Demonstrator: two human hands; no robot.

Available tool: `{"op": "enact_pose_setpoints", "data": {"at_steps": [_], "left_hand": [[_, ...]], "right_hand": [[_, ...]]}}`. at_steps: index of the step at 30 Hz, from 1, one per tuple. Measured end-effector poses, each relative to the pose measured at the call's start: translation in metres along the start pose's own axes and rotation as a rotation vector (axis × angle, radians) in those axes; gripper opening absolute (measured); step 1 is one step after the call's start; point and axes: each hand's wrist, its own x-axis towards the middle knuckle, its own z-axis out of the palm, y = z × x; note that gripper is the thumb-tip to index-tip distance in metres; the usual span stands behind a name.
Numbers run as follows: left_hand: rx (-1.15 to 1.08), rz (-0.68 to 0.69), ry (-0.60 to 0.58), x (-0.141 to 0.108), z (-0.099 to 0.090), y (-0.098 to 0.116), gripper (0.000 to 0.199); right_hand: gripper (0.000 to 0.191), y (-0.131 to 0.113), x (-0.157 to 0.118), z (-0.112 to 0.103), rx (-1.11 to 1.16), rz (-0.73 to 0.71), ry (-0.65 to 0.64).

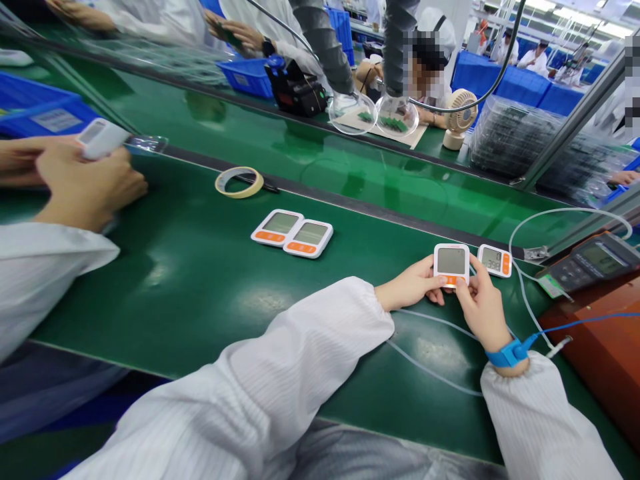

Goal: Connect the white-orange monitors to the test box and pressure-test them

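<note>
While bright the room (590,20), green bench (200,300) beneath left hand (413,283) and right hand (486,312), device (451,261) in grip.

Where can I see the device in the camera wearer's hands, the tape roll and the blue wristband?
Held device (451,261), head view: the point lies on its grey screen.
Tape roll (241,194), head view: on its near outer side.
Blue wristband (505,355), head view: on its strap.

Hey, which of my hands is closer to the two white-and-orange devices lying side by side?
Left. Your left hand is right of the two devices, gripping another device; your right hand is farther right, on its other side.
</note>
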Motion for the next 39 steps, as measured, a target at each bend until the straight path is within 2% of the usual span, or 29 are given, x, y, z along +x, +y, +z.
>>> {"op": "enact_pose_setpoints", "data": {"at_steps": [7,20,35,39], "left_hand": [[-0.006,0.002,-0.001,-0.0006,-0.0007,-0.0006,0.065],[0.002,0.001,0.002,-0.0001,-0.0004,0.0002,0.070],[-0.015,0.006,0.002,-0.0006,-0.0018,-0.0030,0.058],[-0.012,-0.003,-0.036,-0.0005,-0.0043,-0.0038,0.058]], "right_hand": [[0.056,-0.0004,-0.0003,0.0002,-0.002,-0.001,0.000],[0.056,-0.0013,0.0004,-0.0005,-0.006,0.012,-0.008],[0.059,-0.0002,0.0007,-0.0010,-0.019,0.011,-0.022],[0.057,-0.0021,0.0002,-0.0013,-0.023,0.010,-0.010]]}}
